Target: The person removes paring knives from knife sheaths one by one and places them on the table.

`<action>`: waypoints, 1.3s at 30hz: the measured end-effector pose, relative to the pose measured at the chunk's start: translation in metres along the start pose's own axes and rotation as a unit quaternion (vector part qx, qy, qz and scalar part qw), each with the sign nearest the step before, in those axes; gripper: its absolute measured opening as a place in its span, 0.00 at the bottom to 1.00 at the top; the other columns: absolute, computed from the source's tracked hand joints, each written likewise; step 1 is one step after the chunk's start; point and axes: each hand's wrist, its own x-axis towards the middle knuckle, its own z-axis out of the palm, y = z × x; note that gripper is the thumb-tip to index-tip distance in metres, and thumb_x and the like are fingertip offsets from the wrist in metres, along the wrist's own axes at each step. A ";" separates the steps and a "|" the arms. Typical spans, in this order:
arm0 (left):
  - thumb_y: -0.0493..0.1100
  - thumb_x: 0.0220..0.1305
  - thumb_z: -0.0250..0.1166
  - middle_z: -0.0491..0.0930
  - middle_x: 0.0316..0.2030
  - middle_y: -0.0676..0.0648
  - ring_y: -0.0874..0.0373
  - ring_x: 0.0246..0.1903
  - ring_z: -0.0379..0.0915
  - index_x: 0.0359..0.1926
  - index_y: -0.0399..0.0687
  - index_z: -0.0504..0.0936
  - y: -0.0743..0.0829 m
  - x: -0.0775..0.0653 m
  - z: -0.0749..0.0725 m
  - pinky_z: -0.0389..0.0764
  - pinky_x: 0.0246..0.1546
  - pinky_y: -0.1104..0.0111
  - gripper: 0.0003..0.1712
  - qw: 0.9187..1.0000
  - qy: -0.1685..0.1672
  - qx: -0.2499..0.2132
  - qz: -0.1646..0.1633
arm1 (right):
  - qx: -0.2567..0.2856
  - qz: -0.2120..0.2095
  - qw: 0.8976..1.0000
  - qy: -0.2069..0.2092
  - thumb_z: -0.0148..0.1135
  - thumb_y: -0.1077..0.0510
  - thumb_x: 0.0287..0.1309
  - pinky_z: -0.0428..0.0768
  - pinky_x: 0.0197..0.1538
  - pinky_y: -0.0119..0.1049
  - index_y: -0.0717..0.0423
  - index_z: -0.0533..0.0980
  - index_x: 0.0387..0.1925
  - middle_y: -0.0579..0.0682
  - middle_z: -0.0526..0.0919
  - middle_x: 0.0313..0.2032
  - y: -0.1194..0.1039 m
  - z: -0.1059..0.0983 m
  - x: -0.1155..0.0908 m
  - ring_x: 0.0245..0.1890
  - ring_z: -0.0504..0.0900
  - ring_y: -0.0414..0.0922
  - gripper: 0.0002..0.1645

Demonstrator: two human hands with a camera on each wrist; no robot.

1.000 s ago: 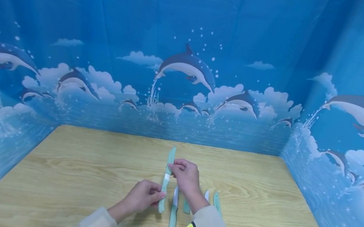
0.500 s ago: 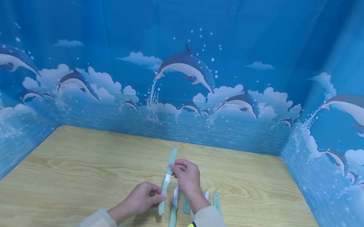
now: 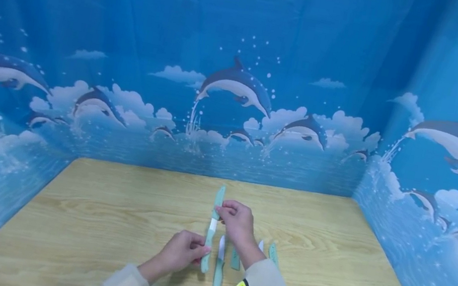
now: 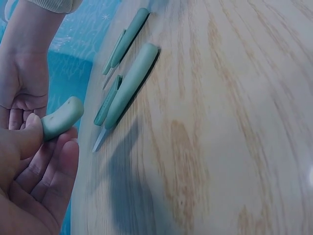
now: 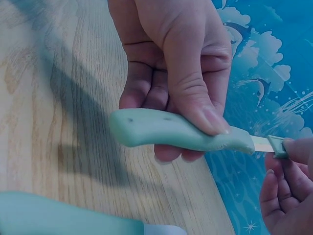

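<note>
Above the table, my left hand (image 3: 183, 251) grips the pale green handle of a small knife (image 3: 206, 256) between thumb and fingers. My right hand (image 3: 238, 222) pinches the green blade cover (image 3: 220, 196) at the far end. The cover sits over most of the blade; a short strip of white blade (image 5: 262, 144) shows between cover and handle in the right wrist view. Just right of the held knife lies a second green-handled knife (image 3: 218, 276) with its white blade bare. Beside it on the table is another green cover (image 3: 235, 260), partly hidden by my right forearm.
Farther right, another knife shows its white blade tip (image 3: 261, 245) past my sleeve, its handle (image 4: 131, 36) visible in the left wrist view. A cover (image 3: 274, 254) lies beside it. The wooden table (image 3: 106, 213) meets a blue dolphin-print curtain (image 3: 167, 76) behind and at the sides.
Both hands and the held knife have drifted slightly right. The strip of bare blade between cover and handle looks about the same length. The things on the table have not moved.
</note>
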 end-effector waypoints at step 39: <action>0.36 0.63 0.65 0.83 0.26 0.49 0.59 0.26 0.78 0.36 0.36 0.83 0.000 -0.009 0.000 0.85 0.29 0.70 0.05 1.000 0.001 -0.011 -0.012 | 0.002 -0.028 1.000 0.009 0.65 0.59 0.61 0.83 0.43 0.47 0.64 0.79 0.45 0.53 0.87 0.34 -0.004 0.003 0.001 0.30 0.81 0.43 0.15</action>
